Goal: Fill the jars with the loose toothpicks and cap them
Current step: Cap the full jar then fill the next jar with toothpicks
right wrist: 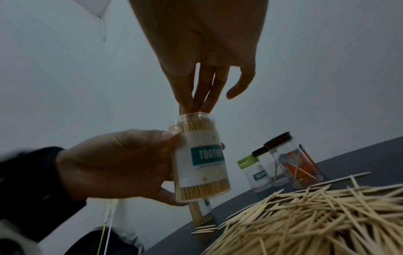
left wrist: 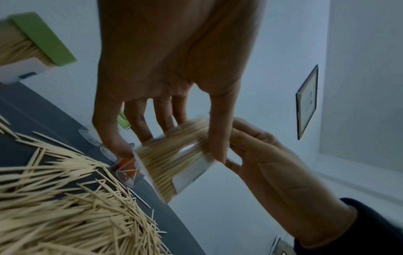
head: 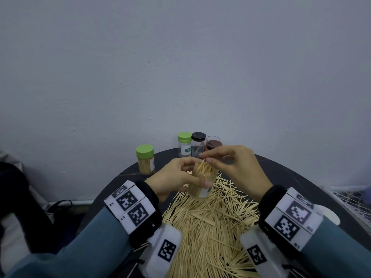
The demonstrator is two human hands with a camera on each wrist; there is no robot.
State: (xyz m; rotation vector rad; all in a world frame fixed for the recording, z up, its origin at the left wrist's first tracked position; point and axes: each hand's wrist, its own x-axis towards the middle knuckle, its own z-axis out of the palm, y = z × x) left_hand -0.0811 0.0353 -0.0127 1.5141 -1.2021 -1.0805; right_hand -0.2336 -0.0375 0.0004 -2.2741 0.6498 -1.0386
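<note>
My left hand (head: 186, 173) grips a clear, uncapped jar (head: 201, 180) packed with toothpicks and holds it tilted above the table. My right hand (head: 206, 159) is at the jar's mouth, its fingertips (right wrist: 196, 105) pinched on a toothpick (head: 201, 165) that stands out of the bundle. The jar's white label (right wrist: 202, 163) shows in the right wrist view. Under both hands a big heap of loose toothpicks (head: 208, 221) covers the dark round table (head: 281, 173). A full green-capped jar (head: 145, 159) stands at the back left.
Three more jars stand at the table's back edge: a green flip-cap one (head: 184, 144), a black-capped one (head: 198, 143) and a brown-capped one (head: 213, 145), each nearly empty. A white wire basket (head: 349, 199) is at the right. A grey wall rises close behind.
</note>
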